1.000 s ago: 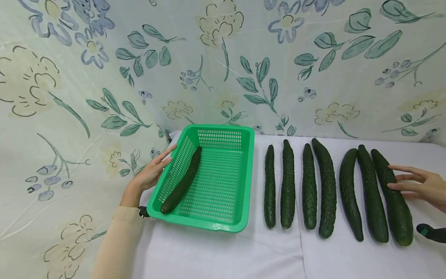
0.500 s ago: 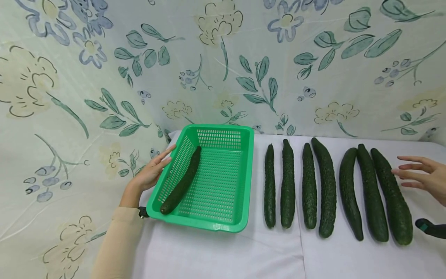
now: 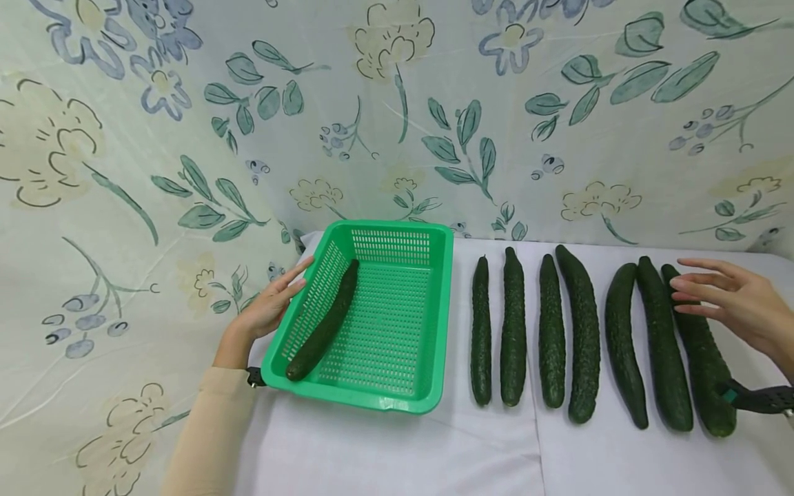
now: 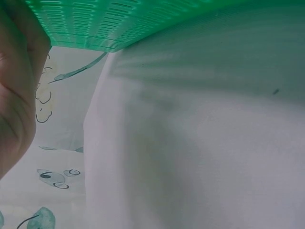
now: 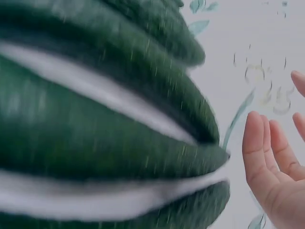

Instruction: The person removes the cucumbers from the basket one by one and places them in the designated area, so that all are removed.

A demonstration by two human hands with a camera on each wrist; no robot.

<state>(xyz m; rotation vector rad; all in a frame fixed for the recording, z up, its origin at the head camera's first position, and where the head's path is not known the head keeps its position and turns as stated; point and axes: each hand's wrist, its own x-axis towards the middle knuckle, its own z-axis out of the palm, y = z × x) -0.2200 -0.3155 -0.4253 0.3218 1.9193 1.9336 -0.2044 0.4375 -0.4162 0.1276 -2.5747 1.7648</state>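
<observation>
My left hand point(image 3: 267, 313) rests its extended fingers against the outer left side of a green plastic basket point(image 3: 444, 324). One cucumber point(image 3: 329, 324) lies slantwise inside it, by the left wall. To the right, my right hand point(image 3: 735, 296) hovers with loosely bent fingers over the upper part of the rightmost cucumber point(image 3: 707, 355), holding nothing. In the right wrist view those fingers point(image 5: 254, 133) are apart from the cucumbers' tips. The left wrist view shows the basket's perforated side point(image 4: 119, 21) overhead and part of my left hand point(image 4: 16, 90); its fingertips are hidden there.
Several more cucumbers stand in a row on the white tablecloth point(image 3: 490, 455), among them a thin straight one point(image 3: 480, 331) nearest the basket and a curved one point(image 3: 623, 344). A floral cloth point(image 3: 397, 124) hangs along the back and left.
My right hand has lifted off the rightmost cucumber, drawn back rightward, then moved up and left over its upper part. The left hand, basket and cucumbers have stayed in place.
</observation>
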